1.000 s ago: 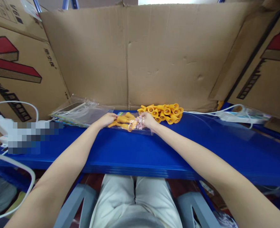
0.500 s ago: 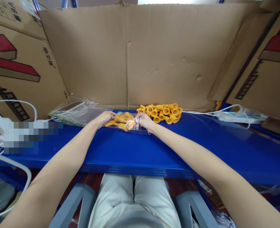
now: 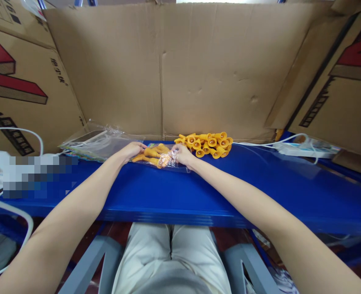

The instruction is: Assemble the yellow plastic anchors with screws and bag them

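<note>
Head view shows a clear plastic bag [image 3: 168,162] lying flat on the blue tabletop [image 3: 174,194], its long axis running left to right, roughly parallel to the front edge. Yellow pieces [image 3: 152,152] fill its left and middle parts, mostly pointing sideways; the crinkled film end faces right. The right hand [image 3: 182,155] has its grip pinched on that film. The left hand [image 3: 133,150] touches the left end; whether its grip is closed, I cannot tell. A yellow pile [image 3: 211,143] with flared open ends sits just beyond the right hand, before upright cardboard [image 3: 217,77].
</note>
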Tool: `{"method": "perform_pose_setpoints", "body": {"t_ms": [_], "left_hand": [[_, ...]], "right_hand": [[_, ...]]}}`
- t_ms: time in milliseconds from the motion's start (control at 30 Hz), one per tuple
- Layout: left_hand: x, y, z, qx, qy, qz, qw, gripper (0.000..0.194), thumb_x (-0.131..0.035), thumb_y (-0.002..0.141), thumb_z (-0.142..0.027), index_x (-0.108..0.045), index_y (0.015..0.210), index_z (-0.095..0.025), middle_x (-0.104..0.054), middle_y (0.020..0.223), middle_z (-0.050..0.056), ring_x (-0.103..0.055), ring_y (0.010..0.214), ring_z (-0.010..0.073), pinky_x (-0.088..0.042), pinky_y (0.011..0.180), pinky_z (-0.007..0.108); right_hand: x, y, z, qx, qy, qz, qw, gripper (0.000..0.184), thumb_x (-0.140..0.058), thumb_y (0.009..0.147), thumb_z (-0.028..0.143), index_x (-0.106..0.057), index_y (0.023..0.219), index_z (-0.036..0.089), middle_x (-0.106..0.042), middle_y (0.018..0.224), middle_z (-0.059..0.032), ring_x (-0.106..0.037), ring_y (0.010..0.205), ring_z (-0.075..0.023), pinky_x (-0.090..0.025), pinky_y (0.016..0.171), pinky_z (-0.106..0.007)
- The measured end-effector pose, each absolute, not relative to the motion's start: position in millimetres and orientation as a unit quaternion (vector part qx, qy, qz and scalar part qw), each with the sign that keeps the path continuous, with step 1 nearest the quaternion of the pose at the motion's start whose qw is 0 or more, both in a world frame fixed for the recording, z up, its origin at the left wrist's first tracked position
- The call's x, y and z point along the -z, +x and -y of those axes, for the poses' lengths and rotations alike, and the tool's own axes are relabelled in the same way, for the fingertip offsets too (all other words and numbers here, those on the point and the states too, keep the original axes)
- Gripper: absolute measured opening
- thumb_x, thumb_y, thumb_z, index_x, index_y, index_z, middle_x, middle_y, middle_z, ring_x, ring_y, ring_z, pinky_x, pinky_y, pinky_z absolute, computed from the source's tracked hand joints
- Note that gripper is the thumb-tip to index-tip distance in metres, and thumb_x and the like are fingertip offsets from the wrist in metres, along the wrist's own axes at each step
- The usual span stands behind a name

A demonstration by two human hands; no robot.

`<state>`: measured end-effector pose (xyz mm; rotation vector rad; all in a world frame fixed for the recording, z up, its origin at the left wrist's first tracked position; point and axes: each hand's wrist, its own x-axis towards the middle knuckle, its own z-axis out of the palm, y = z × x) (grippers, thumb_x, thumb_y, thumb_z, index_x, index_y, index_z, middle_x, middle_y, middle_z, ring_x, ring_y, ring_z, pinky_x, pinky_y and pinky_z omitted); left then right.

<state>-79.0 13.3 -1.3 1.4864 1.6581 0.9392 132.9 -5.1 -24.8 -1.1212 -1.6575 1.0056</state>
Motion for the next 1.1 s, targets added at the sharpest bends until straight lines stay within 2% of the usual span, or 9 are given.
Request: {"method": "perform_pose_setpoints", "body": {"t_ms": [100,167,267,467,700,800,933,1000,1100], "left_hand": [[3.6,-75.0,-12.9,-0.315,0.654,-0.655,0.212,0.019,-0.052,0.077,-0.017,-0.067,0.088,-0.013,-0.072,0.09,0.008,-0.066,0.087,0.0213,-0.05,0.076,0.027],[5.2,-71.6,-12.5,-0.269,0.697,-0.657,0.102,0.023,-0.051,0.082,-0.025,-0.069,0.092,-0.014,-0.071,0.101,0.009,-0.064,0.097,0.023,-0.047,0.082,0.027],[6.0,-68.1,-11.6,-0.201,0.722,-0.662,0.014,0.03,-0.05,0.085,-0.03,-0.069,0.102,-0.016,-0.071,0.105,0.009,-0.064,0.099,0.0237,-0.046,0.084,0.025],[4.9,-69.2,-10.7,-0.168,0.712,-0.681,-0.021,0.034,-0.045,0.088,-0.03,-0.069,0.105,-0.015,-0.07,0.108,0.011,-0.064,0.101,0.026,-0.046,0.083,0.026],[11.6,-79.3,-17.1,-0.196,0.678,-0.707,-0.043,0.031,-0.048,0.085,-0.032,-0.071,0.101,-0.02,-0.071,0.105,0.011,-0.064,0.101,0.0284,-0.048,0.082,0.029],[14.3,-80.6,-19.6,-0.213,0.675,-0.706,-0.036,0.029,-0.049,0.083,-0.03,-0.071,0.101,-0.021,-0.072,0.103,0.01,-0.064,0.101,0.0281,-0.047,0.084,0.03],[15.1,-79.3,-19.7,-0.213,0.674,-0.706,-0.038,0.031,-0.048,0.084,-0.03,-0.07,0.102,-0.019,-0.071,0.105,0.013,-0.064,0.101,0.0298,-0.047,0.085,0.032],[14.7,-78.3,-18.6,-0.214,0.672,-0.708,-0.04,0.03,-0.049,0.083,-0.03,-0.07,0.102,-0.019,-0.071,0.104,0.013,-0.064,0.101,0.0302,-0.048,0.085,0.033],[13.8,-77.4,-17.0,-0.22,0.664,-0.714,-0.037,0.028,-0.051,0.082,-0.029,-0.071,0.099,-0.02,-0.071,0.103,0.012,-0.064,0.101,0.0303,-0.048,0.085,0.033]], "right_hand": [[23.1,131.4,6.7,-0.372,-0.488,0.666,0.425,0.025,-0.055,0.066,0.0,-0.042,0.07,0.021,-0.044,0.048,0.0091,-0.04,0.044,-0.0071,-0.032,0.044,-0.018],[23.1,131.3,5.8,-0.329,-0.497,0.683,0.422,0.027,-0.056,0.062,-0.003,-0.042,0.067,0.02,-0.045,0.05,0.0085,-0.043,0.048,-0.0071,-0.034,0.046,-0.017],[26.6,132.1,1.0,-0.29,-0.5,0.7,0.419,0.028,-0.055,0.06,-0.004,-0.042,0.067,0.021,-0.045,0.052,0.0085,-0.046,0.05,-0.0077,-0.036,0.048,-0.017],[31.0,132.6,0.4,-0.358,-0.493,0.681,0.405,0.026,-0.052,0.066,-0.004,-0.045,0.073,0.02,-0.048,0.046,0.0096,-0.048,0.042,-0.0085,-0.037,0.045,-0.018],[11.5,135.4,11.0,-0.408,-0.426,0.713,0.379,0.024,-0.053,0.065,-0.007,-0.051,0.062,0.017,-0.057,0.051,0.0038,-0.054,0.047,-0.0091,-0.043,0.051,-0.019],[-2.0,151.6,-1.4,-0.345,-0.427,0.728,0.411,0.017,-0.054,0.068,0.0,-0.056,0.062,0.015,-0.059,0.056,0.001,-0.053,0.048,-0.0089,-0.043,0.052,-0.021],[-22.7,199.0,-25.4,-0.179,-0.491,0.654,0.547,0.006,-0.054,0.072,0.013,-0.059,0.071,0.016,-0.06,0.064,-0.0009,-0.055,0.058,-0.0121,-0.045,0.062,-0.026],[-27.4,231.2,-37.2,-0.07,-0.522,0.593,0.609,0.007,-0.051,0.072,0.015,-0.059,0.074,0.016,-0.062,0.073,-0.0036,-0.057,0.069,-0.0145,-0.046,0.071,-0.029],[-19.9,281.3,-54.4,0.012,-0.58,0.515,0.631,0.017,-0.047,0.071,0.012,-0.058,0.084,0.014,-0.063,0.085,-0.0082,-0.058,0.081,-0.0172,-0.044,0.083,-0.033]]}}
